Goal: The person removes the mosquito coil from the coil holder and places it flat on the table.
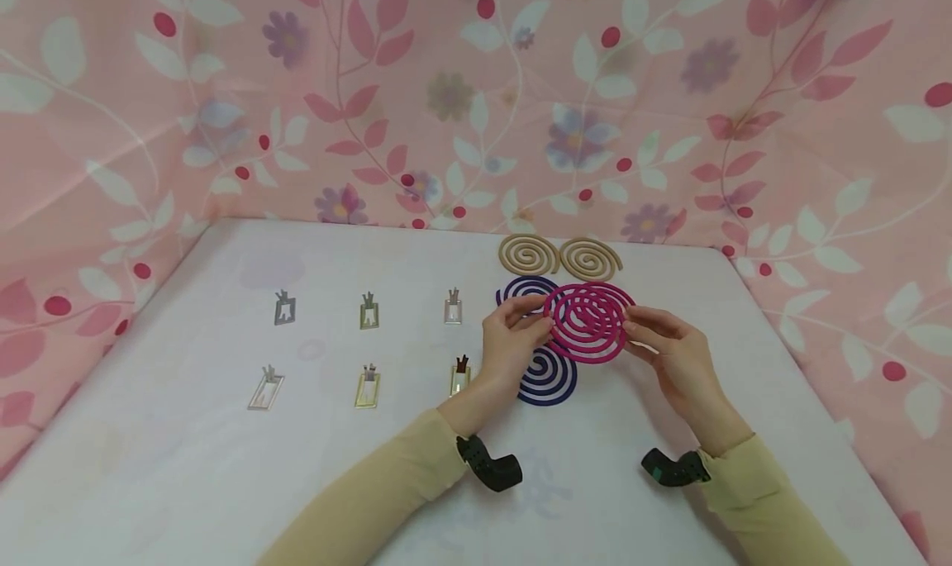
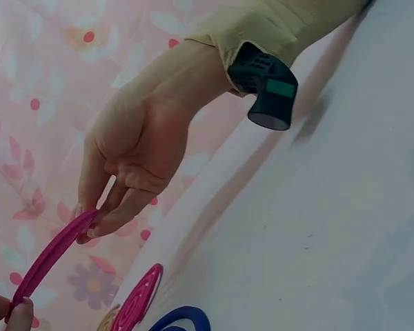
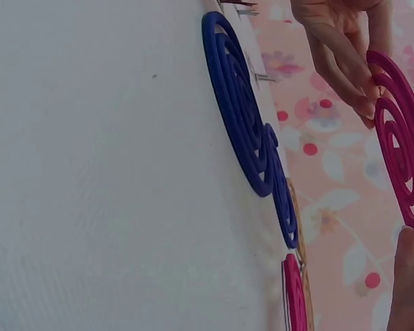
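Observation:
Both hands hold a pink mosquito coil (image 1: 591, 359) above the white table. The left hand (image 1: 513, 339) pinches its left edge and the right hand (image 1: 673, 355) its right edge. Seen from the left wrist, the held coil (image 2: 45, 265) appears nearly edge-on between the fingertips. A second pink coil (image 3: 294, 293) lies on the table in the right wrist view; from the head it is partly hidden behind the held one. Close by the left hand are two dark blue coils, a nearer one (image 1: 546, 397) and a farther one (image 1: 530, 279), partly covered by the hand and held coil.
Two tan coils, left (image 1: 526, 254) and right (image 1: 590, 259), lie side by side at the back. Several small metal rectangular frames with prongs, one silver (image 1: 278, 321), one gold (image 1: 359, 391), stand in two rows on the left. Floral pink cloth (image 1: 446, 95) surrounds the table (image 1: 223, 483).

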Available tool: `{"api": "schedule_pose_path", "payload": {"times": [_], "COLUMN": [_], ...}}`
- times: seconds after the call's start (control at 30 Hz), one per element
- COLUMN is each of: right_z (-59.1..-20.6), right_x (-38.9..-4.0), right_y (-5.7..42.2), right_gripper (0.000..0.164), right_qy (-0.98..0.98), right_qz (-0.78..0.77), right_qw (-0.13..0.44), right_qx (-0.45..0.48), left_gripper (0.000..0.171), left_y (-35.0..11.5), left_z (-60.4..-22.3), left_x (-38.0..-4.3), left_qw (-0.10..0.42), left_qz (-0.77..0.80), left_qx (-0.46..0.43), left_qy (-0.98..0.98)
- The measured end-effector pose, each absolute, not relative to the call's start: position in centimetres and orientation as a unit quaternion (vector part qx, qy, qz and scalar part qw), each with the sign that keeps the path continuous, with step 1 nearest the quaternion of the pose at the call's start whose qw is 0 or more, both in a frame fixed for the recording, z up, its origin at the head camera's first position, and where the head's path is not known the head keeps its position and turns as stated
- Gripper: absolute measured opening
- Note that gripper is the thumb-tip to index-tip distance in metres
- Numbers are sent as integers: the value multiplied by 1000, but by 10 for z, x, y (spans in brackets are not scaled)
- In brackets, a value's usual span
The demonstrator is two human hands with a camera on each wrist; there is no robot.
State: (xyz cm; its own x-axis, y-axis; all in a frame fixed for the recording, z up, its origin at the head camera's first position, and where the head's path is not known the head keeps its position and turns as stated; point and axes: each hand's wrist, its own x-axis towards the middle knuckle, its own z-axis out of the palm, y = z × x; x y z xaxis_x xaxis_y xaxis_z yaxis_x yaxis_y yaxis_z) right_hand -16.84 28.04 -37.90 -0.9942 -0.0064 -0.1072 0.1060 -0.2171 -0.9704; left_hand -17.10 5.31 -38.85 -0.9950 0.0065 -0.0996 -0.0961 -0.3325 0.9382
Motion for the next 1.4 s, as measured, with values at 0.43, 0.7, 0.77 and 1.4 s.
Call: {"api": "schedule_pose_path", "payload": {"times": [0.43,0.7,0.77,1.4], "right_z": [-395,-400,-399,-394], "right_x": [-174,-177,-177,-182], "right_y": [292,300,300,310], "right_gripper": [22,26,26,39], "right_qy": [664,676,673,669], "right_qz": [-746,-734,-736,-739], "right_qw": [49,65,67,82], "right_qx": [22,19,18,27], "left_gripper": [25,26,27,29], "left_y": [63,67,67,70], "left_z": [-409,-416,-415,-413], "left_x": [-167,-166,-166,-165], "left_qw": [21,20,18,36], "left_qz": [801,802,804,803], "left_qx": [-43,-30,-28,-10], "left_qy": [597,596,594,594]}}
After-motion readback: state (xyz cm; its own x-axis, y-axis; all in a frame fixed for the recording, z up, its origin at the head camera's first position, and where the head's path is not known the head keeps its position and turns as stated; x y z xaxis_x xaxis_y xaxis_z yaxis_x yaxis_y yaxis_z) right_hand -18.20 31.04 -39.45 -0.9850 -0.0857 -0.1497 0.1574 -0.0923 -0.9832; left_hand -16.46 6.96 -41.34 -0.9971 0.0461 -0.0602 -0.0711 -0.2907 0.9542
